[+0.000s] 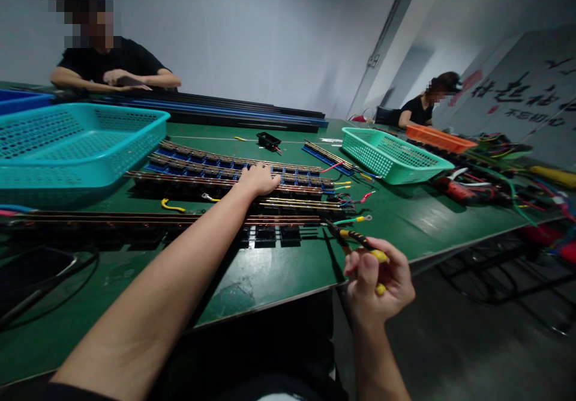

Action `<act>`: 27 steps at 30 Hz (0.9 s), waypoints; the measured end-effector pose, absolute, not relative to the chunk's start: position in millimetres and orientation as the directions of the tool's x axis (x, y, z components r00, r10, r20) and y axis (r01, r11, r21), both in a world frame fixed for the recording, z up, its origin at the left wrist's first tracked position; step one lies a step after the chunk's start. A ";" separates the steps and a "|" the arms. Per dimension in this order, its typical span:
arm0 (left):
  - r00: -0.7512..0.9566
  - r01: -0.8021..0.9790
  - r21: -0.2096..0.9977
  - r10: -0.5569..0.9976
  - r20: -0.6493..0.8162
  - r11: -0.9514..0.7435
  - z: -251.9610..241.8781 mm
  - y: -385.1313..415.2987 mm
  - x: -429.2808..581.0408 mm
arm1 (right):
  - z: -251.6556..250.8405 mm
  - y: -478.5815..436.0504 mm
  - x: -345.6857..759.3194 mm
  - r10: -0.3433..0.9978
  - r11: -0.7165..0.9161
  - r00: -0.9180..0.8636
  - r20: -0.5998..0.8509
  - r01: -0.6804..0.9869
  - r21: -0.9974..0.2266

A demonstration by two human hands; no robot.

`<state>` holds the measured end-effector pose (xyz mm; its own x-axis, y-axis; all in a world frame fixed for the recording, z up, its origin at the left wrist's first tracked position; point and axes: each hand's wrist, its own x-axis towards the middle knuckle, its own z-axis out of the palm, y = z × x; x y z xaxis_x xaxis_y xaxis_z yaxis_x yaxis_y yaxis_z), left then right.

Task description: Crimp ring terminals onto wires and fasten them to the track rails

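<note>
The left forearm (180, 287) stretches over the tabletop (405, 209), its left hand (260, 179) palm-down on the bunch of strips (202, 165); whether those fingers grip cannot be told. The right hand's (380, 281) fingers are wrapped around the pliers (357, 238), whose tips are at or just beside the right end of the near strip (144, 224). A palm on that strip would probably steady it better, with the pliers lined up to its end and clear of the green wire (353, 221). The near strip lies along the tabletop's front, partly hidden by the forearm: long, slim, coppery bars over black blocks.
</note>
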<state>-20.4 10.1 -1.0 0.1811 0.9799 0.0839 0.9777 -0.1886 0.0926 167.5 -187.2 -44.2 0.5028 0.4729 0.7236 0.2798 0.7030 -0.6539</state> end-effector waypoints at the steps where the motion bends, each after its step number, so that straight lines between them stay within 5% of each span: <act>1: 0.184 0.977 0.093 0.980 0.082 -0.191 -0.8 10.0 -20.5 | -46.3 -189.1 170.6 0.494 0.692 0.459 0.739 0.307 -0.653; 11: 0.170 0.980 0.095 0.983 0.073 -0.176 -1.2 9.5 -20.4 | -30.3 -198.0 193.3 0.572 0.701 -0.085 0.816 0.567 -0.432; 19: 0.166 0.980 0.097 0.983 0.081 -0.174 -2.3 10.5 -20.2 | -45.0 -195.8 175.7 0.584 0.626 0.403 0.705 0.331 -0.707; 27: 0.173 0.980 0.088 0.981 0.088 -0.181 -2.6 11.1 -20.9 | -25.5 -194.6 169.5 0.596 0.641 0.541 0.593 0.124 -0.758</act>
